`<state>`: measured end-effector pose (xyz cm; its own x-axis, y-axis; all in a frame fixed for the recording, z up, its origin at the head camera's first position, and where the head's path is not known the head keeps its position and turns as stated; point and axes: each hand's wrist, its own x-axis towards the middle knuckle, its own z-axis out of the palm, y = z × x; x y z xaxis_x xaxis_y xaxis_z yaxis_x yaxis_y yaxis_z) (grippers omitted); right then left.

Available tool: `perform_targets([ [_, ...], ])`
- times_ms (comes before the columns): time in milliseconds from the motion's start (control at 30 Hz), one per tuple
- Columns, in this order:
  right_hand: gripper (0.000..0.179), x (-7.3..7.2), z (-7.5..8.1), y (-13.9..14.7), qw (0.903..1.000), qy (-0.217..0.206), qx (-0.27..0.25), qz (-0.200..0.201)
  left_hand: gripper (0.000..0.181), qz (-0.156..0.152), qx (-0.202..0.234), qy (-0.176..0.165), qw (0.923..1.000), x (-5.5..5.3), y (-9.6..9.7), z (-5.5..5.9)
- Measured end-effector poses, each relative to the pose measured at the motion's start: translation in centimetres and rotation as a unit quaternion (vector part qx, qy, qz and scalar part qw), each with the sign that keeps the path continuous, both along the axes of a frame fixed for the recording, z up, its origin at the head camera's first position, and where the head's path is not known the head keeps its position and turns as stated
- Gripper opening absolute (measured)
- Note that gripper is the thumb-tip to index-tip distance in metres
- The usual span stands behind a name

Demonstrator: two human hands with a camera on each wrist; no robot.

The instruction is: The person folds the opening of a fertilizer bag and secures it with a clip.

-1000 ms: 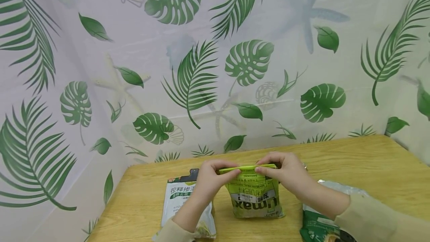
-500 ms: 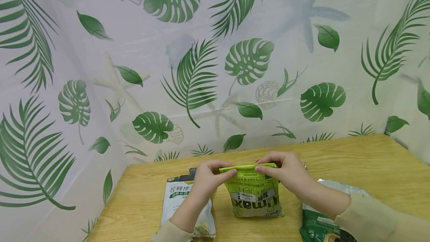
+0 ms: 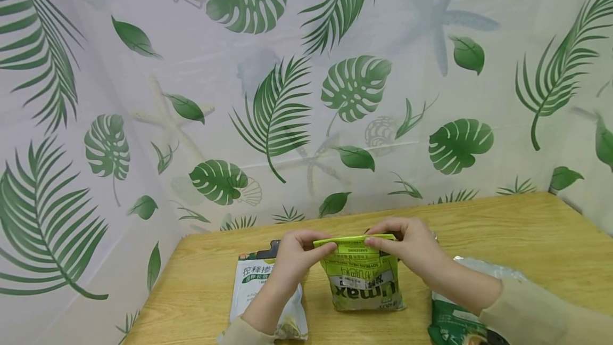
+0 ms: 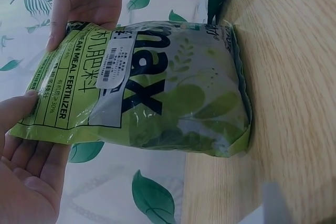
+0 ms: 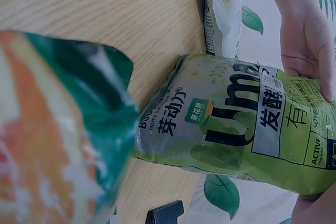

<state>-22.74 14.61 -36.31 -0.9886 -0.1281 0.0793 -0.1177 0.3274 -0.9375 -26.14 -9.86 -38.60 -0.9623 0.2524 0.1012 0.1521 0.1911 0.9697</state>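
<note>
A lime-green bag of soybean meal fertilizer (image 3: 366,281) stands on the table, its flat top edge level. My left hand (image 3: 293,260) pinches the left end of that edge, thumb on the near side and fingers behind. Toward the right end, my right hand (image 3: 407,238) pinches the same edge in a like way. The left wrist view shows the bag's printed front (image 4: 178,87) with a white barcode sticker (image 4: 115,64). In the right wrist view, the bag's full lower part (image 5: 210,114) bulges below the flatter top. Fingers behind the edge are partly hidden.
A white printed bag (image 3: 254,292) lies to the left, partly behind the left forearm, with a black piece (image 3: 270,249) at its top. Under the right forearm is a dark green bag (image 3: 450,313). A leaf-patterned curtain (image 3: 306,121) hangs behind the wooden table (image 3: 503,228).
My left thumb has shifted slightly left along the bag's top edge. The bag and the right hand stay nearly where they were.
</note>
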Motion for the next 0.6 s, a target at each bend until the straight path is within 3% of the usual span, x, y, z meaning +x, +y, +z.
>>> perform_targets([
  [600, 0.029, -0.03, -0.16, 0.58, 0.9994, -0.001, -0.023, 0.026, 0.023, 0.011, 0.023, -0.016, 0.9995, 0.27, 0.21, 0.26],
])
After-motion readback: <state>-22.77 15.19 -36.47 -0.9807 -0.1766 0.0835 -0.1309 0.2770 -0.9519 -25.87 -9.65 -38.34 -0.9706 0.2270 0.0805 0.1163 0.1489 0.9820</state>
